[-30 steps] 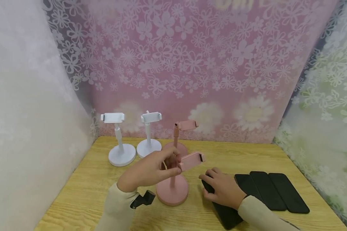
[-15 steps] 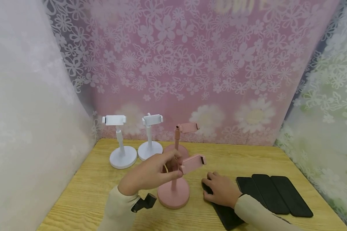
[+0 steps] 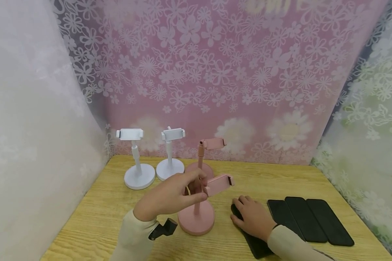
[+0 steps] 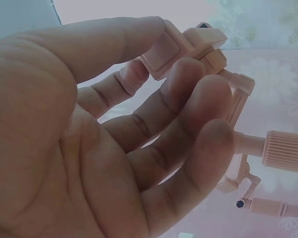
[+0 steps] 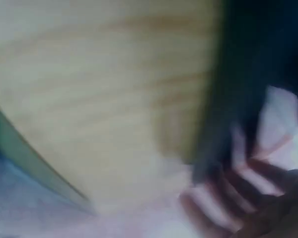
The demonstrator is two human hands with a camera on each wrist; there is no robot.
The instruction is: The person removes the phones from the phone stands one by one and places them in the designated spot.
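Note:
A pink phone stand (image 3: 196, 219) stands upright at the middle front of the table. In the head view my left hand (image 3: 170, 194) reaches it from the left and holds the left end of its tilted phone clamp (image 3: 219, 185). The left wrist view shows the thumb and fingertips pinching the end of the clamp (image 4: 164, 52). To the right, my right hand (image 3: 254, 219) grips the far part of a black smartphone (image 3: 256, 246), thumb along its left edge. In the blurred right wrist view, the phone's dark edge (image 5: 223, 99) lies by the fingers.
Behind stand a second pink stand (image 3: 200, 154) and two white stands, one at far left (image 3: 138, 177) and one nearer the middle (image 3: 170, 168). Several black phones (image 3: 308, 221) lie side by side at right. Floral cloth walls (image 3: 248, 72) enclose the wooden table (image 3: 91, 217).
My right hand has shifted slightly right with the far end of the phone. My left hand keeps its hold on the clamp; the whole head view has moved a little.

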